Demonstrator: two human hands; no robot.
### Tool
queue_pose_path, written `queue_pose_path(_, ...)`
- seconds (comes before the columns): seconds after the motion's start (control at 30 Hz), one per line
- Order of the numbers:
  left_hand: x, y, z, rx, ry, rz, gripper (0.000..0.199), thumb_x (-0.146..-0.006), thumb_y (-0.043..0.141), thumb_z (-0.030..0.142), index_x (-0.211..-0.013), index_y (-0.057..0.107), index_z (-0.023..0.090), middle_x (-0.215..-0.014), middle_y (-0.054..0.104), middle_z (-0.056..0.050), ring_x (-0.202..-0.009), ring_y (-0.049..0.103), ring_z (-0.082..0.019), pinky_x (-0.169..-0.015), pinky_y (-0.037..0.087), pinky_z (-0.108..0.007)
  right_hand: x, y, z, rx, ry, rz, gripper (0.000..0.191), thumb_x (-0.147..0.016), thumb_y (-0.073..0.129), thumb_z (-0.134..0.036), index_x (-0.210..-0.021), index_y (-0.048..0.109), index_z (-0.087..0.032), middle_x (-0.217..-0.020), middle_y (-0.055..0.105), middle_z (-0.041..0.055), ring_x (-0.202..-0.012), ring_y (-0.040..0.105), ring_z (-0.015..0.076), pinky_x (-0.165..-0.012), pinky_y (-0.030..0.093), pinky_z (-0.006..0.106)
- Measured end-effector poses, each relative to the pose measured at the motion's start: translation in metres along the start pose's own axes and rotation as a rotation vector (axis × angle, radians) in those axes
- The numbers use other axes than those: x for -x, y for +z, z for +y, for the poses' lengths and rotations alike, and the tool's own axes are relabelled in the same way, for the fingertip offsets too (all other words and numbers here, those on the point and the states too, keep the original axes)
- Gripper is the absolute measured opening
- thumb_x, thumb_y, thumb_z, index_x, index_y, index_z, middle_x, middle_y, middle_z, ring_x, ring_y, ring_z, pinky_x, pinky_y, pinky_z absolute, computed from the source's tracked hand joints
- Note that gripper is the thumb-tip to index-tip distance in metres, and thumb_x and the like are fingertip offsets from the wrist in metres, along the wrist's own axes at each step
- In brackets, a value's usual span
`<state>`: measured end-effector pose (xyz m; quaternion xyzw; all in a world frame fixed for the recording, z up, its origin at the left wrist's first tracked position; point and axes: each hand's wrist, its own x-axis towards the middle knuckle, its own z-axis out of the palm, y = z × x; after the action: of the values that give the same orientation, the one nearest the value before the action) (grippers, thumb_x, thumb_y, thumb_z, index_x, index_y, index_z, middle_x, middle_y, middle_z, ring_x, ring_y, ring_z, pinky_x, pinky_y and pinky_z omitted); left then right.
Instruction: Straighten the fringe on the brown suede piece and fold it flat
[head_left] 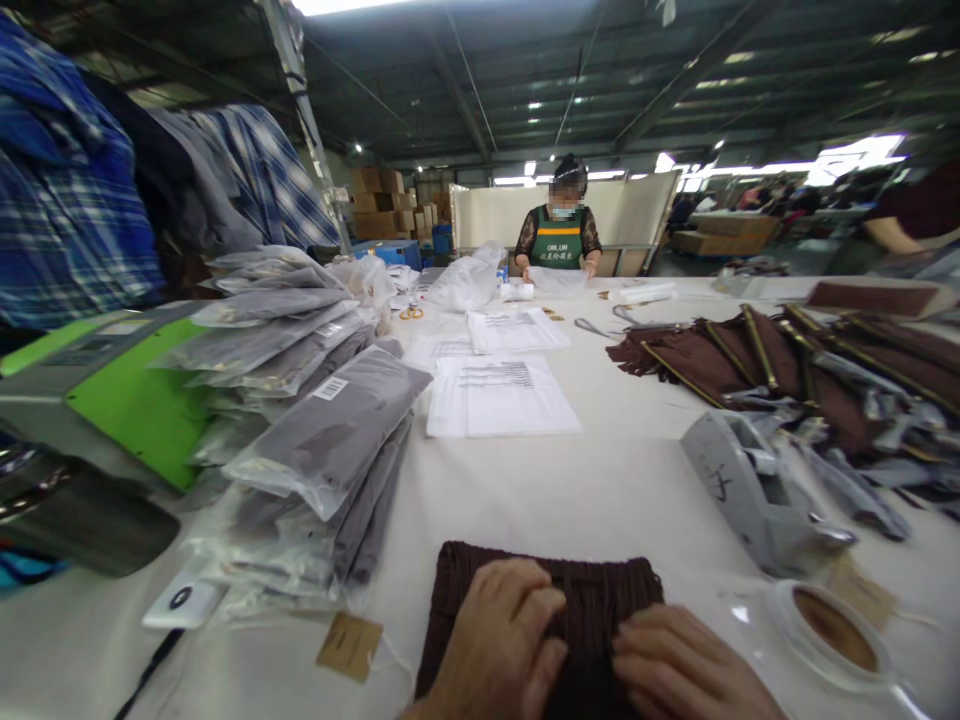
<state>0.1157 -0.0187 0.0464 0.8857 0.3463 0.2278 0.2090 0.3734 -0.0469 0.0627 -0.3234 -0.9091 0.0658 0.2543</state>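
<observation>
A dark brown garment (592,590) with a gathered, elastic-looking waistband lies on the table right in front of me. My left hand (499,630) rests on its left part, fingers bent and thumb apart. On the right side of the cloth lies my right hand (686,665), with its fingers side by side, slightly curved and pressed down on the fabric. Neither hand visibly lifts the garment, whose lower part runs out of view. Beside its left edge is a brown card tag (349,646) on a white string.
Bagged grey garments (330,420) are stacked at left. Printed plastic bags (499,395) lie mid-table. A grey tape dispenser (757,490), a clear tape roll (832,635) and brown zippered garments (750,360) are at right. Across the table, a co-worker (559,235) handles a clear bag.
</observation>
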Motion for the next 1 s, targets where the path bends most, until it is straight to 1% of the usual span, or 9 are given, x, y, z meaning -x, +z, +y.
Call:
queue_pose_path(0.07, -0.019, 0.001, 0.006, -0.064, -0.158, 0.096, 0.034, -0.085, 0.058, 0.019, -0.119, 0.059, 0.02, -0.137, 0.054, -0.013, -0.132, 0.045, -0.033, -0.111, 0.036, -0.055, -0.012, 0.0, 0.004, 0.045, 0.203, 0.044, 0.021, -0.091, 0.057, -0.022, -0.111, 0.064, -0.023, -0.102, 0.073, 0.0074, -0.094, 0.068, 0.0204, -0.083, 0.057, 0.032)
queue_pose_path(0.17, -0.04, 0.012, 0.009, -0.044, -0.258, 0.045, 0.032, -0.081, 0.064, 0.021, -0.113, 0.06, 0.018, -0.14, 0.052, -0.014, -0.136, 0.039, -0.034, -0.116, 0.028, -0.058, -0.03, 0.004, 0.012, 0.047, 0.427, -0.049, 0.02, -0.088, 0.058, -0.022, -0.107, 0.065, -0.022, -0.11, 0.068, 0.0088, -0.103, 0.062, 0.0244, -0.091, 0.053, 0.042)
queue_pose_path(0.33, -0.04, 0.026, 0.009, 0.029, -0.269, 0.022, 0.03, -0.077, 0.065, 0.017, -0.107, 0.06, 0.018, -0.13, 0.058, -0.013, -0.132, 0.043, -0.031, -0.118, 0.024, -0.055, -0.038, 0.009, 0.006, -0.045, 0.47, -0.161, 0.012, -0.088, 0.054, -0.017, -0.088, 0.065, -0.022, -0.11, 0.067, 0.0062, -0.107, 0.06, 0.0233, -0.094, 0.049, 0.041)
queue_pose_path(0.5, -0.019, 0.027, 0.017, 0.049, -0.081, 0.004, 0.023, -0.083, 0.061, 0.016, -0.103, 0.058, 0.025, -0.135, 0.056, -0.003, -0.132, 0.045, -0.023, -0.118, 0.024, -0.055, -0.01, 0.024, -0.008, -0.066, 0.416, -0.067, 0.015, -0.091, 0.051, -0.019, -0.092, 0.065, -0.022, -0.124, 0.064, 0.0075, -0.124, 0.054, 0.0227, -0.105, 0.046, 0.04)
queue_pose_path(0.63, -0.002, 0.036, 0.01, -0.099, 0.106, 0.0, 0.024, -0.087, 0.062, 0.025, -0.109, 0.055, 0.025, -0.135, 0.056, -0.004, -0.133, 0.046, -0.023, -0.114, 0.034, -0.051, 0.014, 0.036, -0.017, 0.055, 0.243, 0.015, 0.019, -0.092, 0.056, -0.022, -0.108, 0.065, -0.023, -0.129, 0.064, 0.0074, -0.131, 0.05, 0.0224, -0.111, 0.042, 0.039)
queue_pose_path(0.73, 0.01, 0.044, 0.0, -0.22, 0.385, 0.165, 0.014, -0.091, 0.059, 0.035, -0.096, 0.057, 0.022, -0.115, 0.068, -0.001, -0.118, 0.058, -0.016, -0.117, 0.031, -0.04, 0.022, 0.031, -0.027, 0.084, 0.078, 0.052, 0.012, -0.088, 0.062, -0.022, -0.1, 0.067, -0.024, -0.116, 0.071, 0.0041, -0.122, 0.058, 0.0203, -0.111, 0.041, 0.035)
queue_pose_path(0.83, 0.023, 0.04, -0.004, -0.266, 0.567, 0.348, 0.018, -0.099, 0.047, 0.028, -0.087, 0.058, 0.021, -0.093, 0.072, 0.006, -0.106, 0.063, -0.006, -0.12, 0.016, -0.027, 0.026, 0.016, -0.031, 0.055, -0.003, 0.046, 0.009, -0.086, 0.066, -0.021, -0.093, 0.067, -0.026, -0.099, 0.076, -0.0008, -0.11, 0.066, 0.0177, -0.109, 0.043, 0.032)
queue_pose_path(0.9, 0.031, 0.032, -0.003, -0.354, 0.569, 0.367, 0.017, -0.099, 0.045, 0.019, -0.095, 0.061, 0.021, -0.101, 0.072, 0.006, -0.117, 0.057, -0.006, -0.122, 0.012, -0.029, 0.027, 0.007, -0.023, 0.053, 0.092, 0.1, 0.012, -0.087, 0.064, -0.023, -0.098, 0.068, -0.027, -0.106, 0.075, 0.0015, -0.115, 0.064, 0.0193, -0.107, 0.045, 0.033)
queue_pose_path(1.0, 0.039, 0.028, 0.0, -0.63, 0.52, 0.372, 0.026, -0.097, 0.051, 0.023, -0.121, 0.059, 0.019, -0.134, 0.06, -0.002, -0.136, 0.042, -0.019, -0.122, 0.011, -0.045, 0.027, 0.007, 0.004, 0.037, 0.41, 0.249, 0.031, -0.094, 0.053, -0.036, -0.121, 0.063, -0.025, -0.134, 0.061, 0.0087, -0.13, 0.05, 0.0244, -0.107, 0.045, 0.04)
